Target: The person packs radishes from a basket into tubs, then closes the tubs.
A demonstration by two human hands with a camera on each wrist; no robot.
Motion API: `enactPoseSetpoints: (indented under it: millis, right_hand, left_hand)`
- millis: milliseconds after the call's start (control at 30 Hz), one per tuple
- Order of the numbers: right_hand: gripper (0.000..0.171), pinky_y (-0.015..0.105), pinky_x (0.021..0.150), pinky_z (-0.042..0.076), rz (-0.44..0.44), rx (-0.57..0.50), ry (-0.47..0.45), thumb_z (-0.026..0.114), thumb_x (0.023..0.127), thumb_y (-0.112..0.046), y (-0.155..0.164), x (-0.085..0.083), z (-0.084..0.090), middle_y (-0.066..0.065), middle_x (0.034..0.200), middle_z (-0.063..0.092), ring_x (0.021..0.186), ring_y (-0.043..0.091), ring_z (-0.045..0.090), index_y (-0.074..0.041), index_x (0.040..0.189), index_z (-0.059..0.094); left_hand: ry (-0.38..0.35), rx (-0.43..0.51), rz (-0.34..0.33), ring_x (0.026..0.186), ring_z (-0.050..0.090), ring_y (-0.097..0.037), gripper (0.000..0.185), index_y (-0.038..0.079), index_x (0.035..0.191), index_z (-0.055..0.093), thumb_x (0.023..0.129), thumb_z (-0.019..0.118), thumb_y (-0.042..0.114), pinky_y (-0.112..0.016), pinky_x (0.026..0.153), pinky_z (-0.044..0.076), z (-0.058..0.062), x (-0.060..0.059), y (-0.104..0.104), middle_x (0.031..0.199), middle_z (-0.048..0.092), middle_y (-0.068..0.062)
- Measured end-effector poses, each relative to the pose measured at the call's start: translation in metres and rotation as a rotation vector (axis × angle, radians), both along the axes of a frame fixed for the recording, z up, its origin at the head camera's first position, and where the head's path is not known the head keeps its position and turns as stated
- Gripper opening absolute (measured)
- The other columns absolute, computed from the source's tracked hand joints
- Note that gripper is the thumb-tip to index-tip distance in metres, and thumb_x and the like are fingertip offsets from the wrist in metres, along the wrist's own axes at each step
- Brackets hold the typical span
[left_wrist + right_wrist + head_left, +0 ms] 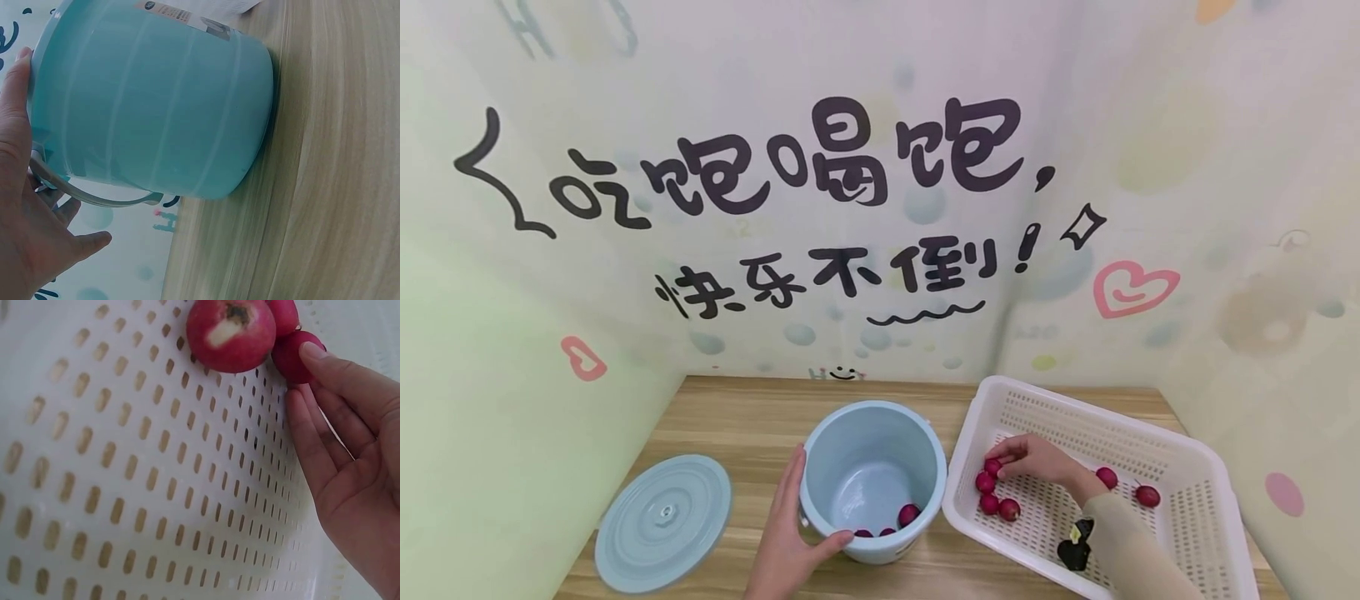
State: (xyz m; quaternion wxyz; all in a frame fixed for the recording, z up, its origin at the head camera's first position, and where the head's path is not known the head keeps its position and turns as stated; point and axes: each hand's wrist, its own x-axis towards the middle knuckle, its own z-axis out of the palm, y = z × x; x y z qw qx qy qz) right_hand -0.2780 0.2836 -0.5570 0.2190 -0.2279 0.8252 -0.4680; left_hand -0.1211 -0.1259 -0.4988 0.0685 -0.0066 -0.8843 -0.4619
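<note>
inside the basket's left edge (967, 454), right grip (1037, 461) pinches a radish (993, 467); left grip (790, 533) spreads wide along the open bucket's rim (874, 404).

Bucket (880, 446): smooth blue plastic, soft sheen, faintly banded outside; handle (100, 199), smooth grey plastic; label (181, 15), printed, paper-like. Lid (640, 525): blue plastic, moulded rings, low sheen. Basket (1075, 425): white plastic, perforated. Radishes (219, 353): smooth-skinned, lightly glossy. Tabletop (752, 433): wood-grain, satin. Sleeve (1131, 542): matt cloth
</note>
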Motion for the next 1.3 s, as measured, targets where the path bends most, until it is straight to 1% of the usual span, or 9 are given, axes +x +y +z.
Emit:
enactPoseSetpoints:
  millis: [233, 467, 633, 867, 1167, 1300]
  right_hand:
    - [0.032, 0.015, 0.079, 0.055, -0.006, -0.010, -0.011, 0.072, 0.091, -0.013, 0.001, 0.001, 0.008, 0.016, 0.108, 0.075, 0.090, 0.000, 0.066, 0.004, 0.117, 0.070]
    - [0.032, 0.016, 0.080, 0.056, -0.011, -0.053, -0.028, 0.070, 0.092, -0.010, 0.006, 0.000, 0.016, 0.021, 0.109, 0.074, 0.091, 0.002, 0.067, 0.006, 0.120, 0.068]
    - [0.033, 0.015, 0.080, 0.056, -0.006, -0.037, -0.002, 0.070, 0.092, -0.010, 0.005, -0.001, 0.020, 0.021, 0.108, 0.074, 0.091, 0.002, 0.067, 0.007, 0.120, 0.068]
    - [0.031, 0.016, 0.080, 0.057, 0.000, -0.067, 0.027, 0.070, 0.090, -0.007, 0.004, -0.001, 0.026, 0.024, 0.107, 0.073, 0.090, -0.002, 0.067, 0.008, 0.118, 0.068]
    - [0.032, 0.017, 0.083, 0.058, -0.015, -0.097, 0.016, 0.070, 0.091, -0.009, 0.006, -0.002, 0.031, 0.024, 0.110, 0.073, 0.093, 0.001, 0.069, 0.007, 0.119, 0.068]
    - [0.032, 0.016, 0.083, 0.057, -0.023, -0.097, 0.018, 0.070, 0.091, -0.009, 0.005, 0.000, 0.037, 0.025, 0.109, 0.073, 0.093, 0.000, 0.069, 0.006, 0.119, 0.068]
  left_hand:
    - [-0.001, 0.006, 0.002, 0.150, 0.026, -0.043, 0.123, 0.019, 0.161, 0.015, 0.068, 0.089, 0.048, -0.061, 0.114, 0.035, -0.001, 0.000, 0.000, 0.167, 0.017, -0.013]
    - [0.001, 0.002, 0.002, 0.149, 0.027, -0.042, 0.122, 0.020, 0.161, 0.015, 0.068, 0.089, 0.049, -0.060, 0.114, 0.035, -0.002, 0.000, 0.000, 0.167, 0.018, -0.011]
    - [0.004, 0.006, 0.005, 0.150, 0.028, -0.040, 0.122, 0.019, 0.161, 0.016, 0.067, 0.089, 0.049, -0.058, 0.115, 0.035, -0.001, 0.000, 0.000, 0.167, 0.019, -0.011]
    - [0.005, 0.007, 0.005, 0.150, 0.027, -0.041, 0.122, 0.021, 0.161, 0.016, 0.068, 0.089, 0.048, -0.059, 0.115, 0.035, -0.001, 0.000, 0.000, 0.167, 0.019, -0.011]
    - [-0.002, 0.007, 0.006, 0.150, 0.028, -0.040, 0.121, 0.022, 0.161, 0.015, 0.068, 0.089, 0.048, -0.059, 0.115, 0.036, -0.001, 0.000, 0.000, 0.167, 0.019, -0.011]
    - [-0.014, 0.015, 0.007, 0.150, 0.027, -0.040, 0.121, 0.022, 0.161, 0.015, 0.068, 0.089, 0.049, -0.059, 0.115, 0.035, -0.001, 0.000, 0.000, 0.167, 0.018, -0.010]
